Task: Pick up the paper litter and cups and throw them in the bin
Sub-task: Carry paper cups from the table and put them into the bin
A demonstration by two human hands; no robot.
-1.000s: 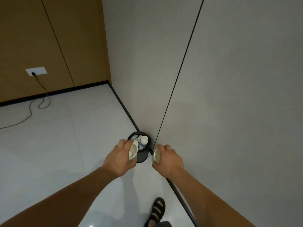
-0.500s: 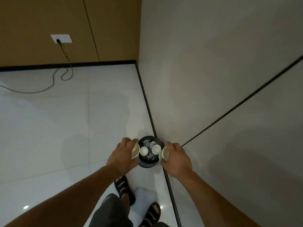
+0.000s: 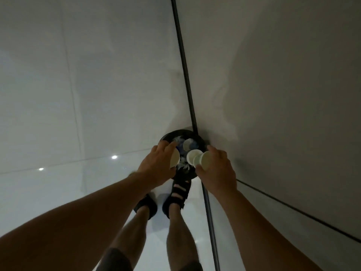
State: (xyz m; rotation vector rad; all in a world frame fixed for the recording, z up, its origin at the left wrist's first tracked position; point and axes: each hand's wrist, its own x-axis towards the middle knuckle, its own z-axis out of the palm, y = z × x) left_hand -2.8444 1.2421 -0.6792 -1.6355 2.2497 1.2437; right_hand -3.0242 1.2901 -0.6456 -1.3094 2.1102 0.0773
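Note:
A round black bin [image 3: 201, 140] stands on the floor against the wall, directly below my hands. Inside it lie crumpled paper and a white cup [image 3: 188, 144]. My left hand [image 3: 156, 167] grips a white paper cup [image 3: 174, 158] over the bin's left side. My right hand [image 3: 217, 171] grips another white paper cup [image 3: 201, 159] over the bin's right side, its mouth turned left. A further white cup [image 3: 191, 155] shows just beside that one, over the bin.
A grey wall [image 3: 283, 94] rises on the right, with a black skirting line [image 3: 185, 65] along the white tiled floor [image 3: 78, 94]. My feet in black sandals [image 3: 176, 194] stand right behind the bin.
The view has tipped down and closed in on the bin. Both hands, each still holding a cup, now sit over the bin's opening. My feet have stepped up to it.

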